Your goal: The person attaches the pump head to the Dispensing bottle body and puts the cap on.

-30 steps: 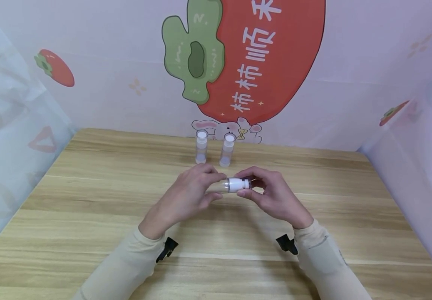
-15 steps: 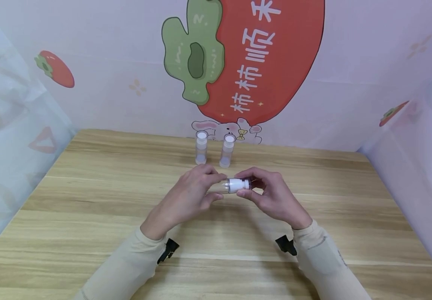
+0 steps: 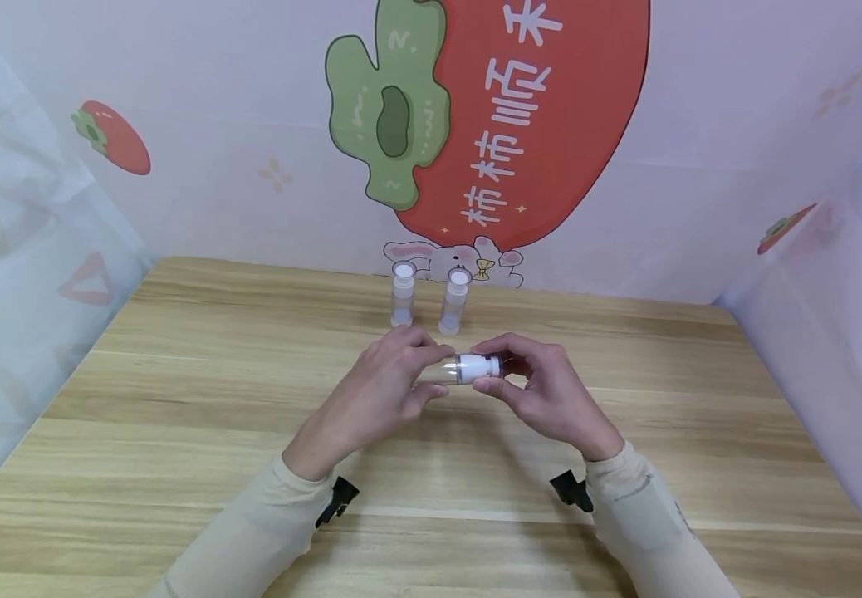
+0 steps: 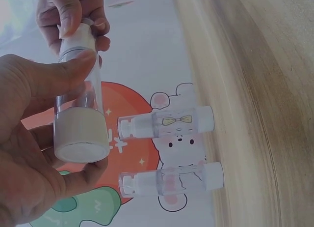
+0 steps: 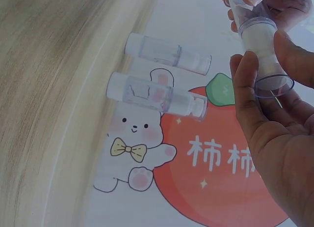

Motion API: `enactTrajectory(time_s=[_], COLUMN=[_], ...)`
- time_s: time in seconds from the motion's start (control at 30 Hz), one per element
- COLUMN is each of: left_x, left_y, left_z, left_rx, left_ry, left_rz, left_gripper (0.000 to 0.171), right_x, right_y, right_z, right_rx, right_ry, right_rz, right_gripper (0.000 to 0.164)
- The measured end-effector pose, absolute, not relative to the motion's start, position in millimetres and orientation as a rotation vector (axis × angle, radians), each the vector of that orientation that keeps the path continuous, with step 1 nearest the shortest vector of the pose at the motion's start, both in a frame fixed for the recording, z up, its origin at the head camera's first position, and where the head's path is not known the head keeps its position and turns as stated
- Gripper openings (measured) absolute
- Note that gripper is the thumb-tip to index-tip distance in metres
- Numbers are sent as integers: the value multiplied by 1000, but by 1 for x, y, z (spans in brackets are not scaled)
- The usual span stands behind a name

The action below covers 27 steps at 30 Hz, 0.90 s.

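Observation:
A clear pump bottle (image 3: 476,368) with a white collar lies level between my two hands, above the table. My left hand (image 3: 374,390) grips its clear body, thumb on one side and fingers on the other. In the left wrist view the bottle's white base (image 4: 81,131) points toward the camera. At the pump end, my right hand (image 3: 546,386) holds the clear cap (image 5: 274,84) between thumb and fingers. The white pump part shows through the cap, whose round rim faces the right wrist camera.
Two similar clear bottles, a left one (image 3: 403,295) and a right one (image 3: 453,299), stand upright at the back of the wooden table (image 3: 177,399). Behind them rises a printed backdrop (image 3: 237,100) with a red fruit and a white rabbit.

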State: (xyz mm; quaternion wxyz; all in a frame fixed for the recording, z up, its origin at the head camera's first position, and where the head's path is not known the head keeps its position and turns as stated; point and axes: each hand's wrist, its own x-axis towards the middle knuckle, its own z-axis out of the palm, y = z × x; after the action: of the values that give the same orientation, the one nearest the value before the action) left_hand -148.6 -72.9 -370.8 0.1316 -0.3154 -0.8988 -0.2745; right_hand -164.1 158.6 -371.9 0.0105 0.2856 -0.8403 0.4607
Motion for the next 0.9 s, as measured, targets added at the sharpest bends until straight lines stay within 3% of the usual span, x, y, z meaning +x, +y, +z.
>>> enactTrajectory(time_s=[0.5,0.9], left_x=[-151,-160], left_y=[-70,-77], left_z=[-375,-375], left_rx=[-903,-818], left_ry=[-2595,-2636], left_rz=[-834,-854], left_gripper=[41,43], right_x=[-166,-173], right_y=[164,179], right_z=[-369,-366], right_rx=[925,928], right_ry=[-2630,-2659], right_rz=[1413,1312], right_gripper=[33,64])
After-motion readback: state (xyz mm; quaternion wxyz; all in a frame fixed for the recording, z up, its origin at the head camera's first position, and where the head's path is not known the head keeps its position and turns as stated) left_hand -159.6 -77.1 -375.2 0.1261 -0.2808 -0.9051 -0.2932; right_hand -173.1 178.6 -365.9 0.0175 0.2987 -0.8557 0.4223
